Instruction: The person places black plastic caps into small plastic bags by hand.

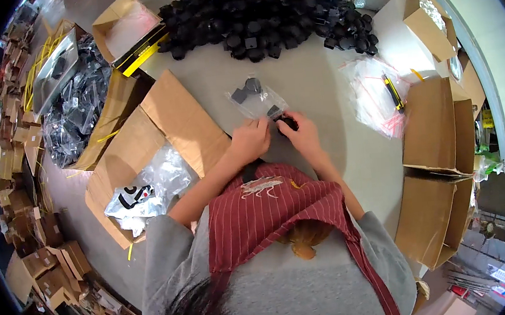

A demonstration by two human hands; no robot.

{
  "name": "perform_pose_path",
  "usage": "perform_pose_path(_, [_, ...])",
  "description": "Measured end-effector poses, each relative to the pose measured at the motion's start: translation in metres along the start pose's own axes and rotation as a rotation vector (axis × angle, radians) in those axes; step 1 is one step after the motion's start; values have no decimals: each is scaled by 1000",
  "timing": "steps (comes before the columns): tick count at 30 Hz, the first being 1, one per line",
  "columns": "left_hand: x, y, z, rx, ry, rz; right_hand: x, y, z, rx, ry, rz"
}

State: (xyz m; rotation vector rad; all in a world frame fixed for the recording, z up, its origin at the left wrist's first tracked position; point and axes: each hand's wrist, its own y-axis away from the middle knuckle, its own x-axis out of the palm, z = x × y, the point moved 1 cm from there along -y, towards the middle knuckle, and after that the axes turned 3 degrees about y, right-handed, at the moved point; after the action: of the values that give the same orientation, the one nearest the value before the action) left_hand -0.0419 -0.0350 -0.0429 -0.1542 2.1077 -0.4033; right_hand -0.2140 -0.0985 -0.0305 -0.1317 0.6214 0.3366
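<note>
A small clear plastic bag (255, 104) lies on the grey table in front of me, with a few small black parts (252, 85) showing inside or on it. At the bag's near edge, the fingers of my left hand (251, 140) are pinched together on the plastic. My right hand (301, 137), close beside it, grips a rounded black part (288, 122) between thumb and fingers. Another dark square piece (273, 111) sits by the bag's edge just beyond that grip. The left fingertips are partly hidden.
A large heap of black parts (256, 11) covers the table's far side. Flat clear bags (374, 91) lie at right under a yellow-black utility knife (393, 92). Open cardboard boxes (429, 125) stand right; a carton with plastic wrap (184, 112) and a box of bagged parts (80, 104) stand left.
</note>
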Motion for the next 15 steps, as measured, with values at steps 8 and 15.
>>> perform_pose_path(8, [8,6,4,-117,69,30,4,11,-13,-125,-130,113])
perform_pose_path(15, [2,3,3,-75,204,-5,13,1,-12,-190,136,-3])
